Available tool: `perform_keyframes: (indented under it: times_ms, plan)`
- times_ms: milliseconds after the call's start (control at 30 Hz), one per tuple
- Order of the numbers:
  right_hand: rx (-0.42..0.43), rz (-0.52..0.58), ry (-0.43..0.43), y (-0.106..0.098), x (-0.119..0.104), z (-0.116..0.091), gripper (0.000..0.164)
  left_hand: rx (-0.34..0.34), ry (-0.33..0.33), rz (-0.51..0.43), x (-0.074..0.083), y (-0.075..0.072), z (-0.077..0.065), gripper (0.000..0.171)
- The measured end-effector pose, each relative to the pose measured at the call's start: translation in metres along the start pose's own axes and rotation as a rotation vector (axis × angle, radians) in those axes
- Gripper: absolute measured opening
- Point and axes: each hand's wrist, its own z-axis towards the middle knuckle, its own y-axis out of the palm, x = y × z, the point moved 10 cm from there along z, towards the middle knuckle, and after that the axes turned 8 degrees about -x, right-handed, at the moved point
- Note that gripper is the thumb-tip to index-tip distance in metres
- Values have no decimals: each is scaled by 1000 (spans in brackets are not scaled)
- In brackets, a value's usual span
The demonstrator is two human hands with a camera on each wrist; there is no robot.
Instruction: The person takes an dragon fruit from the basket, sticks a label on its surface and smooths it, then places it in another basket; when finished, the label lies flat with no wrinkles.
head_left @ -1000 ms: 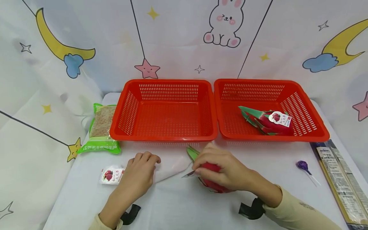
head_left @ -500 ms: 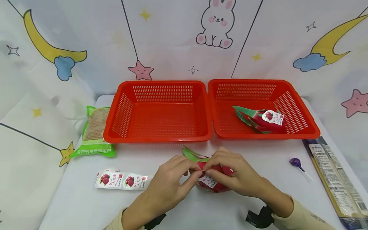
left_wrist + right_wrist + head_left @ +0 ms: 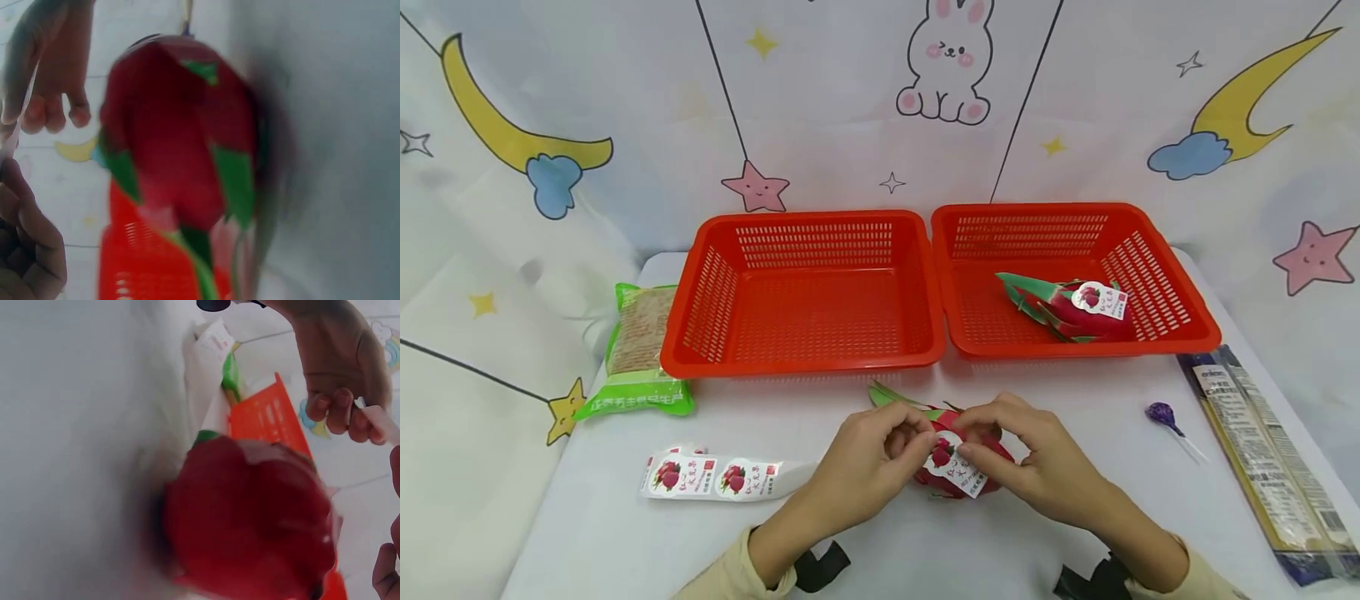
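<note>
A white sticker [image 3: 957, 471] with a dragon fruit picture is stretched between my two hands. My left hand [image 3: 867, 457] pinches its left end with thumb and index finger. At the other end, my right hand [image 3: 1028, 454] pinches its edge the same way. Beneath the sticker, a red dragon fruit [image 3: 172, 125] with green leaf tips lies on the white table; both wrist views show the sticker held apart from the fruit. To the left of my left hand lies a strip of similar stickers [image 3: 715, 478], its right end hidden behind the wrist.
Two red baskets stand behind the hands. The left basket [image 3: 812, 317] holds nothing visible; the right basket [image 3: 970, 321] holds a stickered dragon fruit [image 3: 1086, 325]. A green food packet [image 3: 638, 350] lies at left. A purple lollipop [image 3: 1162, 414] and long flat packaging [image 3: 1262, 467] lie right.
My left hand has come from the sticker strip to the dragon fruit and taken an end of the sticker. The sticker now spans both hands, and the view has shifted right.
</note>
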Motion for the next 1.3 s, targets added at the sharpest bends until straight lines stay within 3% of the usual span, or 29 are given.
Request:
perform_keyframes:
  times_ms: [133,233,433,767,1067,1300]
  plan:
    - [16,-44,64,4,16,-11,31,-62,-158,-52,-29,18,7,5]
    - [22,-88,61,8,21,-16,31,-77,-189,-20,-39,27,10,5]
    - [27,-139,38,11,24,-17,31,-63,-183,36,-44,33,14,7]
    - [12,-161,69,12,27,-18,29,-40,-171,16,-46,36,16,5]
    - [22,-173,64,11,28,-20,27,-6,-181,95,-49,38,18,14]
    - [26,-179,70,10,29,-22,26,0,-176,95,-48,39,20,14]
